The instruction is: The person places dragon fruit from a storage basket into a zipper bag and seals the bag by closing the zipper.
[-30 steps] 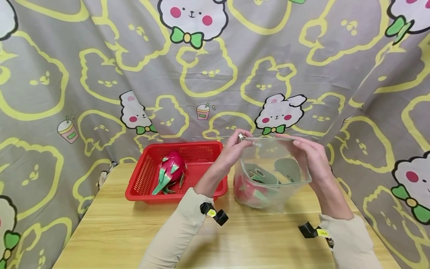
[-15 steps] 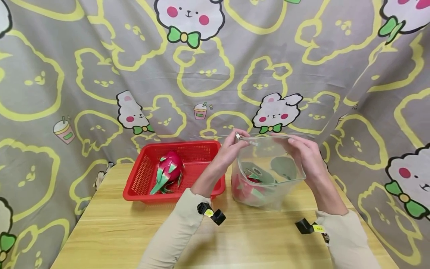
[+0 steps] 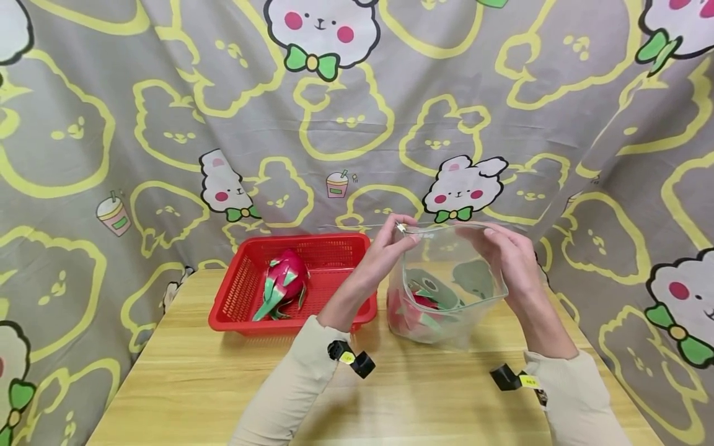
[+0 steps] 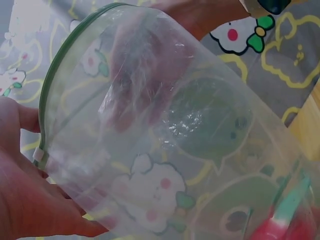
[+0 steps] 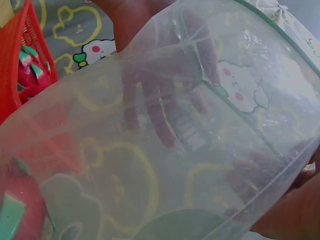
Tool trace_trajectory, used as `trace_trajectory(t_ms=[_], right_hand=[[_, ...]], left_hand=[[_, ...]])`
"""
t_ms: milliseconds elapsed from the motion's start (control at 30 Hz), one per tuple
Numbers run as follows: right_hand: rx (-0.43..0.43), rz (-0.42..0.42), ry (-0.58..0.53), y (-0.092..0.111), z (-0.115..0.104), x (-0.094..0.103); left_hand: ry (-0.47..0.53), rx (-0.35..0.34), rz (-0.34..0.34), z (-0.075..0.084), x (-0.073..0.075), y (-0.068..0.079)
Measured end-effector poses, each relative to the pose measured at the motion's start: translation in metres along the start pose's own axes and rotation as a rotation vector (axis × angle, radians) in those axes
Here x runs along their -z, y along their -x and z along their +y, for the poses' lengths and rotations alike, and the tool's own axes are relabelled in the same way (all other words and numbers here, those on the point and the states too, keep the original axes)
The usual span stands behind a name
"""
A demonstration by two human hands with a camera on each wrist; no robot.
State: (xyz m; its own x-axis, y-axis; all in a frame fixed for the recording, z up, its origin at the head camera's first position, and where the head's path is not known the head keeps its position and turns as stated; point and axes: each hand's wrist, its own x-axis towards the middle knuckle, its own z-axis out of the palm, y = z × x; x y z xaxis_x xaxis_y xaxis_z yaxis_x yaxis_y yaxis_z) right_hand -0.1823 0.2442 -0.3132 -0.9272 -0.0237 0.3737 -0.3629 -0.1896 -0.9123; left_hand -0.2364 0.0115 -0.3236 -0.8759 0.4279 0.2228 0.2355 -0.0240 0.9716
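My left hand point(image 3: 382, 251) pinches the left end of the mouth of a clear zip bag point(image 3: 446, 325), right at its slider point(image 3: 401, 228). At the opposite side, my right hand point(image 3: 519, 263) grips the bag's rim, thumb over the edge and fingers behind the film. The bag stands upright on the table with its mouth spread. Inside, at the lower left, lies a red dragon fruit point(image 3: 425, 301) with green tips. In the left wrist view, the green zip strip point(image 4: 50, 75) curves up from the left hand point(image 4: 35, 190). A green printed design shows on the bag.
Left of the bag, a red perforated basket point(image 3: 340, 297) stands on the wooden table point(image 3: 184, 384). Another dragon fruit point(image 3: 289, 275) lies in it. A grey patterned curtain point(image 3: 312, 136) hangs behind the table and around the sides.
The bag's mouth has widened a little and its front rim now bows forward. More of the red fruit shows inside. My right hand has shifted slightly left; the basket has stayed put.
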Motion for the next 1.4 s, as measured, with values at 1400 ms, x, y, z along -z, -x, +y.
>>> trace_trajectory(t_ms=[1400], right_hand=[[-0.008,0.044,-0.019,0.004,0.000,0.002]], left_hand=[[-0.632,0.361,0.370,-0.066,0.177,0.010]])
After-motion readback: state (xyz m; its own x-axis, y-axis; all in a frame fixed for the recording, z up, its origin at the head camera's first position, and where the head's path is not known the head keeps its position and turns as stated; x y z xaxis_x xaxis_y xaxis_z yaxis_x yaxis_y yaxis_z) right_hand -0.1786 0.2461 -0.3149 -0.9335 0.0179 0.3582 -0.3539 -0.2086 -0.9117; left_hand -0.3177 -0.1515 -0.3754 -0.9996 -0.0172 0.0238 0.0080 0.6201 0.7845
